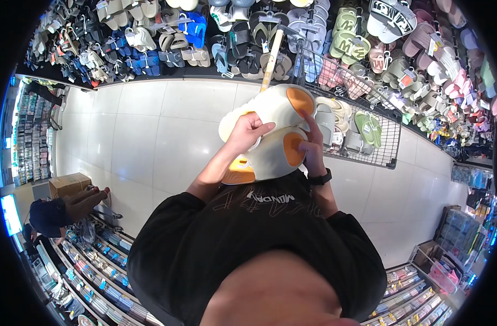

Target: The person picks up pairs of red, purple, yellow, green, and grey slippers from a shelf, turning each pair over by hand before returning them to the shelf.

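A pair of chunky white slippers [274, 107] with orange insides is held in front of my chest. My left hand [247, 132] is closed on the slippers near their middle, the thumb lying across the white upper. My right hand [312, 148] grips their right ends, with fingers at the orange openings of both. More orange shows at the lower left of the pair. A pale yellow-and-white pole [273, 57] stands just beyond the slippers; its lower end is hidden behind them.
A black wire cart [391, 142] holding grey, cream and green slippers [368, 129] stands at right. Racks of hanging slippers [194, 30] line the far side. At left, another person [50, 217] bends near a cardboard box [69, 185]. White tiled floor [178, 108] lies between.
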